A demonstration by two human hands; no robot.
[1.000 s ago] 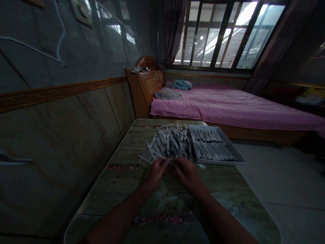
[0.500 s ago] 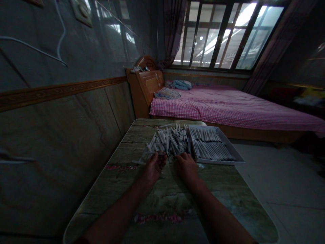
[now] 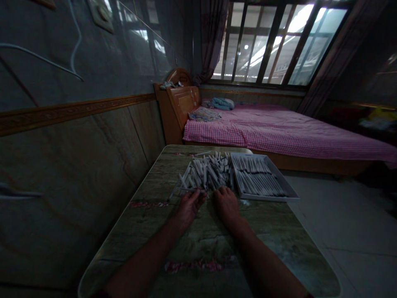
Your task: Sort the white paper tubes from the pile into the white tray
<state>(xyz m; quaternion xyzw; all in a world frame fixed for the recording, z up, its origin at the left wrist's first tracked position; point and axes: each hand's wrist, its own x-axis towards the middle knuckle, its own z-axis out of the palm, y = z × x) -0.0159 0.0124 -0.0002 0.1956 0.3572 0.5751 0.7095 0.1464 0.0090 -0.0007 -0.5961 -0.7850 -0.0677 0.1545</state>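
Note:
A loose heap of slim white pens (image 3: 204,171), some with dark ends, lies at the far part of the table. My left hand (image 3: 190,205) is at the heap's near left edge, its thumb and fingers pinched on a single white pen (image 3: 185,189) that points left. My right hand (image 3: 228,203) rests just to the right with curled fingers against the near edge of the heap; its fingertips are hidden, so what they hold cannot be made out. Beside it stands a shallow white box (image 3: 290,194) with pens laid side by side in two rows.
The small table (image 3: 198,240) has a wood-and-flower patterned top with rounded corners. A tiled wall (image 3: 118,153) runs close on the left. Behind the table is a bed (image 3: 263,128) with a pink checked sheet, and a window (image 3: 273,45) lies beyond.
My left hand has shifted slightly right and toward me, and the blurred pen in it now shows steadier. My right hand's fingers have moved a little at the heap's edge.

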